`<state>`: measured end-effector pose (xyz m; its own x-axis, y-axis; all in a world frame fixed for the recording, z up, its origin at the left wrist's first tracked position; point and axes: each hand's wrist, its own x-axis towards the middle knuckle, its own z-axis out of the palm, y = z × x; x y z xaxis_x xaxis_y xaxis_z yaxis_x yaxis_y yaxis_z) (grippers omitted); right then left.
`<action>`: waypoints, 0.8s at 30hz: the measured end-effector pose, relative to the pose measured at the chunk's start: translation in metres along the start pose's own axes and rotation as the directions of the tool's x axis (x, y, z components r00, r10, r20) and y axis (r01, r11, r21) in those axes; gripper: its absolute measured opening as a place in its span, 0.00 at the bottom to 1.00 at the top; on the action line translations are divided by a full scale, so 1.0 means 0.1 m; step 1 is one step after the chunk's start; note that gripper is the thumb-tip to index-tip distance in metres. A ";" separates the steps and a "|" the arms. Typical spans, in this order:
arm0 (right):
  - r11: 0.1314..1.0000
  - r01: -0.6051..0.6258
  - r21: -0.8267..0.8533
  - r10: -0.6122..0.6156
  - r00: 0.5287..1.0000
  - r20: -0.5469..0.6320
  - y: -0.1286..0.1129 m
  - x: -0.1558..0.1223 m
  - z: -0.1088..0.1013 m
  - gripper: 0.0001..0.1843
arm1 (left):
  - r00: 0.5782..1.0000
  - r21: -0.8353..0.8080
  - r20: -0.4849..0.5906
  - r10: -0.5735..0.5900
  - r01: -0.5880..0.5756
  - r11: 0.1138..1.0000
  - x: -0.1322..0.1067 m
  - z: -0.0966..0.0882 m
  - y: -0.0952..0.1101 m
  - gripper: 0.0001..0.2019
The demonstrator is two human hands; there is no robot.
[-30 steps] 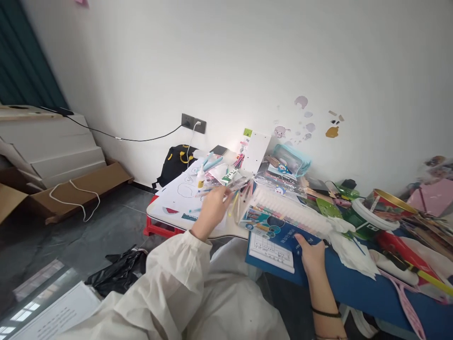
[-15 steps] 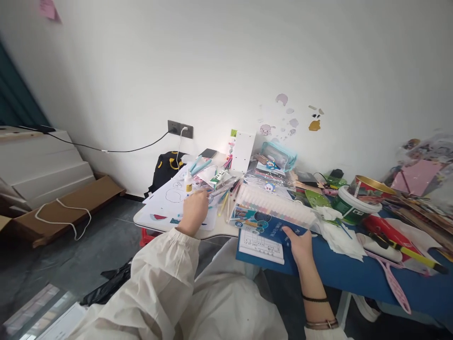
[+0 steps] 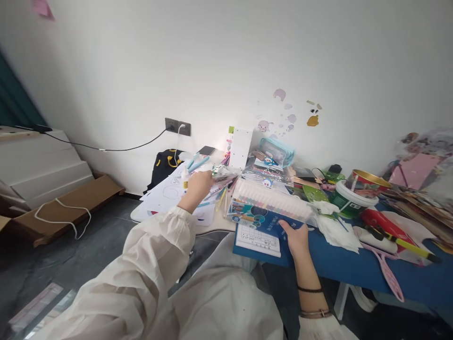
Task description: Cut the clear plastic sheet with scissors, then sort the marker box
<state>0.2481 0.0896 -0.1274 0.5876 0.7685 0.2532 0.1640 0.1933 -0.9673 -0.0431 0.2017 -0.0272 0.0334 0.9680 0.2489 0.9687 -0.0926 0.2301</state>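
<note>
My right hand grips the end of a marker box, its thumb on the blue printed side. Pale marker rows show through the box's clear top. The box is tilted above an open notebook at the desk edge. My left hand is over the drawing sheets, fingers curled; whatever they hold, if anything, is hidden. Just left of it stands a small white glue bottle with a yellow label. Loose pens and a white-and-green packet lie to its right.
Behind the marker box are a clear pencil case and a white upright panel. Farther right sit tissues, a green-and-white tub, a yellow-handled tool and a pink handle. Cardboard lies on the floor at left.
My left hand has moved forward across the sheets, toward the pens and packet. My right hand keeps its grip on the marker box. The view has shifted slightly.
</note>
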 end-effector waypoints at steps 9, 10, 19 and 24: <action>0.991 0.039 0.126 -0.050 0.995 0.085 -0.20 -0.06 0.08 0.31 | 0.995 0.034 0.091 -0.046 0.043 0.999 0.28 -0.30 0.06 0.15; 0.989 0.045 0.138 -0.058 0.995 0.085 -0.21 -0.07 0.08 0.31 | 0.992 0.042 0.114 -0.058 0.053 0.998 0.32 -0.34 0.09 0.13; 0.985 -0.005 0.175 -0.038 0.969 0.244 -0.38 -0.10 0.04 0.33 | 0.939 0.010 0.336 -0.071 0.072 0.997 0.73 -0.68 0.37 0.10; 0.985 -0.017 0.172 -0.028 0.966 0.257 -0.35 -0.09 0.04 0.32 | 0.921 -0.056 0.380 -0.092 0.122 0.991 0.80 -0.77 0.39 0.10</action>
<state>0.2338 0.0782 -0.0961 0.3598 0.8935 0.2686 0.0158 0.2821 -0.9593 -0.0214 0.2572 0.0743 0.0352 0.9882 -0.1493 0.9503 0.0131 0.3110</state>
